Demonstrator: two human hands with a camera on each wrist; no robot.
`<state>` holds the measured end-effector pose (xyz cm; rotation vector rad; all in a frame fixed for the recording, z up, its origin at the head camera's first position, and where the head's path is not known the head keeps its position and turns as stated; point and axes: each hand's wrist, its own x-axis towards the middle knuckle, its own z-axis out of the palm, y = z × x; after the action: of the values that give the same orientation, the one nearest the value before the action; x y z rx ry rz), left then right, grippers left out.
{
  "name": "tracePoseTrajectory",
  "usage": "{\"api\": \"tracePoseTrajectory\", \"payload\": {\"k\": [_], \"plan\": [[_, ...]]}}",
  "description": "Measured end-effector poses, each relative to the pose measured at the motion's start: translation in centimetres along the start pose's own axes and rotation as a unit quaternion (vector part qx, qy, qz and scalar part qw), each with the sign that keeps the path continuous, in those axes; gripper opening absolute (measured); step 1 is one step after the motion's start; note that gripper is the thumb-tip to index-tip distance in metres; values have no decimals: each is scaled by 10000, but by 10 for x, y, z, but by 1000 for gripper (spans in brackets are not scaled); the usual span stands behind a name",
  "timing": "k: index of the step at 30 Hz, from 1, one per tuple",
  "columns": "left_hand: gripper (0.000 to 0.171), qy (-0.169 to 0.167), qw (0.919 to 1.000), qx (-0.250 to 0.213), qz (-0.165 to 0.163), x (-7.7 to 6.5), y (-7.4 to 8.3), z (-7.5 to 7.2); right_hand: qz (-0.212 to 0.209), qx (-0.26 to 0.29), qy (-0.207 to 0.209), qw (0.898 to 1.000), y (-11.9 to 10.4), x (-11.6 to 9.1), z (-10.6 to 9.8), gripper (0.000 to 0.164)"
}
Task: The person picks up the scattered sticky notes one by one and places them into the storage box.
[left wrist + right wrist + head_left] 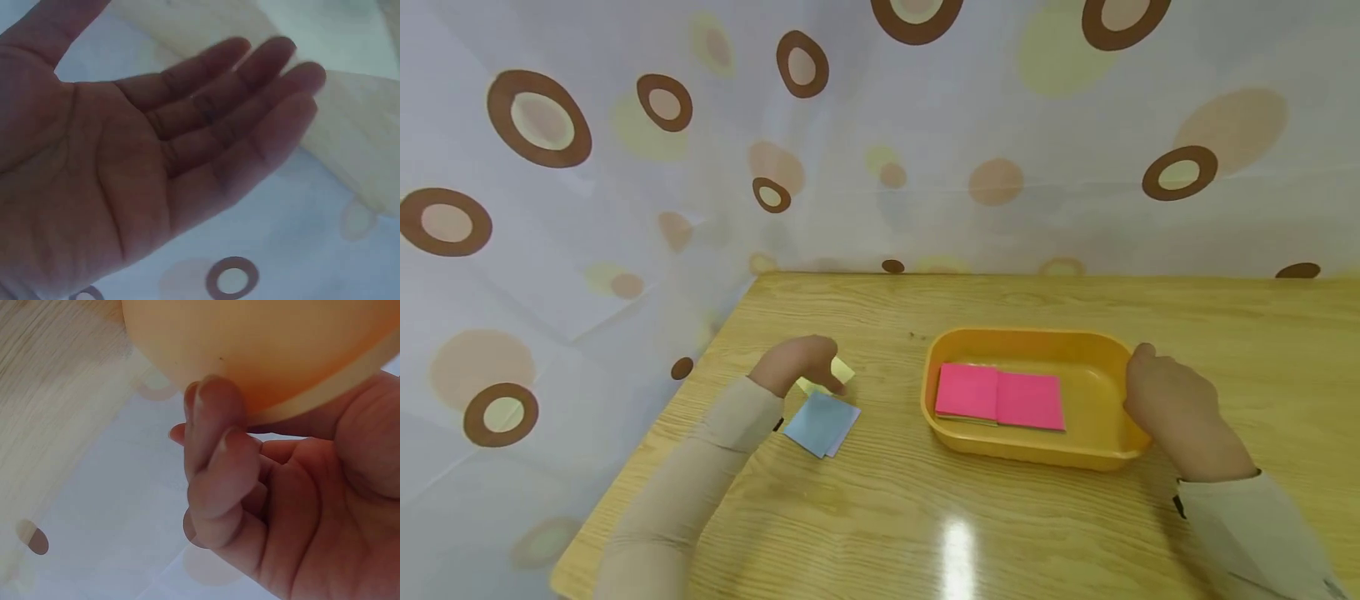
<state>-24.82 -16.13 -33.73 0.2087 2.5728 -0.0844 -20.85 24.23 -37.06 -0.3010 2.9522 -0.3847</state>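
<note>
In the head view my left hand [801, 363] is over a pale yellow paper square [842, 369], which it partly hides. The left wrist view shows that hand's palm and loosely extended fingers [250, 150] with nothing between them. Just nearer than the yellow paper lies a blue paper square [820, 423], overlapping a lilac one [846, 433]. On the right, an orange plastic basket [1037, 451] is gripped at its right end by my right hand [1172, 408]. The right wrist view has curled fingers [219, 412] against the basket wall. Two pink paper pads [1030, 400] lie inside, at the left.
A wooden table [880, 517] carries everything. Behind it and along its left side hangs a white sheet [865, 125] patterned with brown rings and pale spots. Between the paper squares and the basket, a strip of wood shows.
</note>
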Motion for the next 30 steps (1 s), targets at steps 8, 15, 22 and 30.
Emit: {"api": "tracePoseTrajectory", "payload": {"k": [8,15,22,30], "plan": [[57,464,9932,-922,-542,29,-26,31,-42,19,28,10000,3,-1,0,49],[82,520,9866,-1350,-758,46,-40,32,-72,-64,102,9999,4,0,2,51],[91,456,9811,-1720,-762,55,-42,29,-169,-183,294,9993,4,0,1,53],[92,1602,9752,-1530,3,56,-32,45,-126,-56,220,9997,3,0,5,46]]}}
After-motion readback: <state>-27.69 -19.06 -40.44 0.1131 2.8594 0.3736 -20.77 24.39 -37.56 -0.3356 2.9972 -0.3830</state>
